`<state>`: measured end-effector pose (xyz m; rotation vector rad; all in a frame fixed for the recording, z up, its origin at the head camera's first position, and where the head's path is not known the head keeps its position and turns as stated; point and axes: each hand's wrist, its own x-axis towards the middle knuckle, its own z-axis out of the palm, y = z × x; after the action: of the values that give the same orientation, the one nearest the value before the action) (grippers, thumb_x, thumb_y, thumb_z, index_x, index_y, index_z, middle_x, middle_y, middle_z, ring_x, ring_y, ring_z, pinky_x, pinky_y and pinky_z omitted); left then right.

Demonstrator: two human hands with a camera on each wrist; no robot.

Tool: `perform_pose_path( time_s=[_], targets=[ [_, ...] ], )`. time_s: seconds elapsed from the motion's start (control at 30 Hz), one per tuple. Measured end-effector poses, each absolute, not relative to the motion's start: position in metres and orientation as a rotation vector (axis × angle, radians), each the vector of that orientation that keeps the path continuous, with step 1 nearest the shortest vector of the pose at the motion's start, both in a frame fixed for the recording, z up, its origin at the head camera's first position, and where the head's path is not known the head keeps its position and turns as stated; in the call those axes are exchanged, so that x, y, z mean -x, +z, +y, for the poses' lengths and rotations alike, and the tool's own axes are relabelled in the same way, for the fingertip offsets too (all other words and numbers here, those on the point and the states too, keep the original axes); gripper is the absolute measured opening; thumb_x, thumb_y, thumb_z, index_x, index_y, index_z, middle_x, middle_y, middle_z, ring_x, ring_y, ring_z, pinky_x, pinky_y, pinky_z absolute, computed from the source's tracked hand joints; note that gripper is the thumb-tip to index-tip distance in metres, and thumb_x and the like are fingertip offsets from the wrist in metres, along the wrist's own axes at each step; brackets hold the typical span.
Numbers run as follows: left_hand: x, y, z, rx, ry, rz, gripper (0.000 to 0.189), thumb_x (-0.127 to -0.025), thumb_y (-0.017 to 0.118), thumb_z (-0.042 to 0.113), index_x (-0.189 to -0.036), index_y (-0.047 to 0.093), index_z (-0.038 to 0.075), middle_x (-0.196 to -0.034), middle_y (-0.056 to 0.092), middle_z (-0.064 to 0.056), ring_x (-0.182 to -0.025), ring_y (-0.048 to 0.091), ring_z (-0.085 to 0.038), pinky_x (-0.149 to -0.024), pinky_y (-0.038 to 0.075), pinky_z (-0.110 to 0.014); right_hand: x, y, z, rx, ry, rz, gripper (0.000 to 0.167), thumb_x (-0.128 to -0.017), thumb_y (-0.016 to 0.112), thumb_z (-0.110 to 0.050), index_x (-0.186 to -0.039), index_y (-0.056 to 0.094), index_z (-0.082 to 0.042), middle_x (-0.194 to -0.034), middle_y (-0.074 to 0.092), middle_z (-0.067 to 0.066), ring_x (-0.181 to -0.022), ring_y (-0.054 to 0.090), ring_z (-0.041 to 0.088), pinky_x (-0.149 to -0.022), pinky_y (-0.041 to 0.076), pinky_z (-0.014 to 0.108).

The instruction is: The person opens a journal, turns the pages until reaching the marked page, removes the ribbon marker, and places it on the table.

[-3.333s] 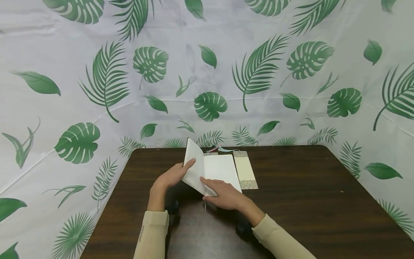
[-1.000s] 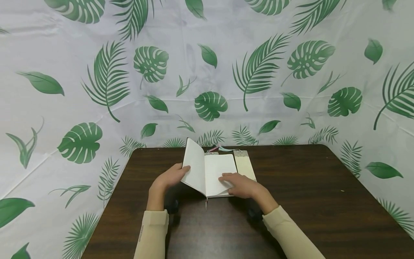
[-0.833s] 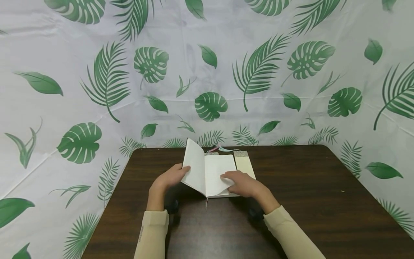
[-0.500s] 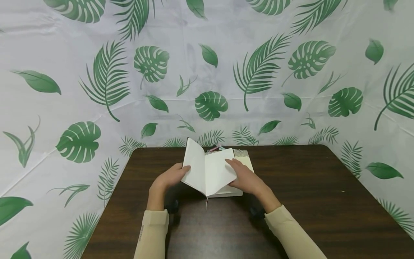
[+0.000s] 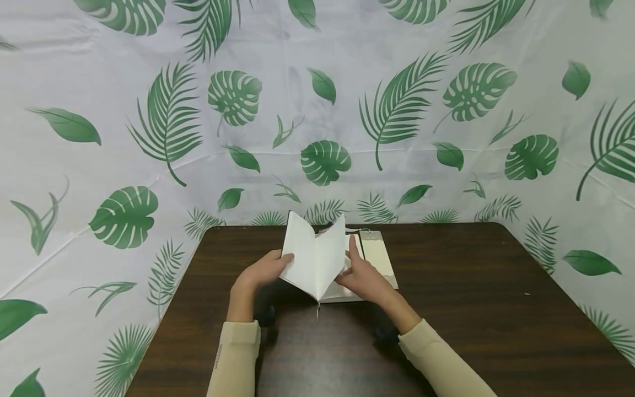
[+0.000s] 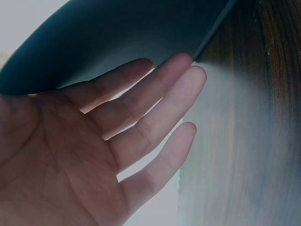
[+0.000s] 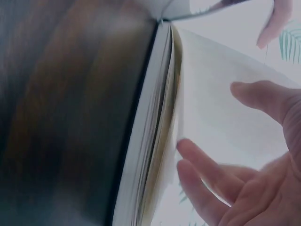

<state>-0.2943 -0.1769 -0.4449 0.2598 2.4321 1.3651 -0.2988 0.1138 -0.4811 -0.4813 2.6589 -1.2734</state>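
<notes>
A notebook with white pages (image 5: 299, 251) and a dark cover (image 6: 127, 35) lies open on the table, its left side tilted up. My left hand (image 5: 262, 272) holds that raised side, thumb on the page and fingers behind the cover. In the left wrist view those fingers are spread and fairly straight. One leaf (image 5: 329, 256) stands nearly upright from the middle. Behind it is my right hand (image 5: 364, 277), fingertips against or close to the leaf. The right wrist view shows its thumb and fingers apart. A ribbon (image 5: 318, 313) hangs from the spine.
A cream bookmark (image 5: 378, 258) with patterned ends lies just right of the notebook. Part of a pink-toned item (image 5: 323, 228) shows behind the leaf. The dark wooden table (image 5: 461, 309) meets a leaf-print cloth (image 5: 278, 171) at the back.
My right hand moved from the fold to the right page's lower corner, then lifted a leaf and swung it left until nearly upright. The left hand keeps holding the left side.
</notes>
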Motion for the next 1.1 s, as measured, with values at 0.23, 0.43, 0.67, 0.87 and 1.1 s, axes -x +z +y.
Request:
perform_pose_path(
  time_s=[0.23, 0.43, 0.67, 0.87, 1.1],
  targets=[
    [0.295, -0.442, -0.175, -0.267, 1.361, 2.435, 0.051, -0.116, 0.036, 0.035, -0.143, 0.059, -0.003, -0.116, 0.070, -0.015, -0.108, 0.065, -0.024, -0.112, 0.047, -0.055, 0.289, -0.484, 0.099, 0.625, -1.142, 2.652, 0.097, -0.100, 0.075, -0.031, -0.174, 0.014, -0.012, -0.157, 0.059, 0.019, -0.114, 0.076, 0.027, -0.084, 0.060, 0.043],
    [0.295, -0.442, -0.175, -0.299, 1.375, 2.430, 0.052, -0.117, 0.036, 0.036, -0.145, 0.058, -0.001, -0.118, 0.070, -0.015, -0.110, 0.065, -0.024, -0.111, 0.047, -0.055, 0.285, -0.489, 0.095, 0.750, -0.901, 2.723, 0.081, -0.102, 0.072, -0.038, -0.170, 0.032, -0.016, -0.152, 0.062, 0.015, -0.132, 0.065, 0.034, -0.105, 0.053, 0.056],
    [0.297, -0.445, -0.175, -0.334, 1.391, 2.437, 0.055, -0.117, 0.034, 0.043, -0.143, 0.062, 0.002, -0.121, 0.072, -0.013, -0.113, 0.068, -0.024, -0.112, 0.047, -0.056, 0.284, -0.492, 0.095, 0.951, -0.736, 2.714, 0.074, -0.103, 0.072, -0.036, -0.167, 0.041, -0.018, -0.159, 0.057, 0.007, -0.133, 0.060, 0.036, -0.109, 0.049, 0.058],
    [0.296, -0.444, -0.173, -0.354, 1.420, 2.451, 0.067, -0.116, 0.028, 0.056, -0.143, 0.063, 0.006, -0.125, 0.072, -0.011, -0.117, 0.067, -0.024, -0.116, 0.045, -0.058, 0.284, -0.492, 0.095, 0.989, -0.623, 2.724, 0.071, -0.104, 0.070, -0.038, -0.168, 0.041, -0.024, -0.165, 0.052, 0.002, -0.137, 0.057, 0.034, -0.109, 0.048, 0.058],
    [0.296, -0.441, -0.170, -0.321, 1.415, 2.476, 0.069, -0.114, 0.030, 0.061, -0.140, 0.066, 0.008, -0.125, 0.072, -0.010, -0.120, 0.066, -0.025, -0.116, 0.045, -0.058, 0.281, -0.489, 0.093, 0.949, -0.558, 2.742, 0.074, -0.103, 0.071, -0.042, -0.168, 0.038, -0.032, -0.162, 0.055, 0.005, -0.136, 0.056, 0.037, -0.107, 0.049, 0.060]
  ],
)
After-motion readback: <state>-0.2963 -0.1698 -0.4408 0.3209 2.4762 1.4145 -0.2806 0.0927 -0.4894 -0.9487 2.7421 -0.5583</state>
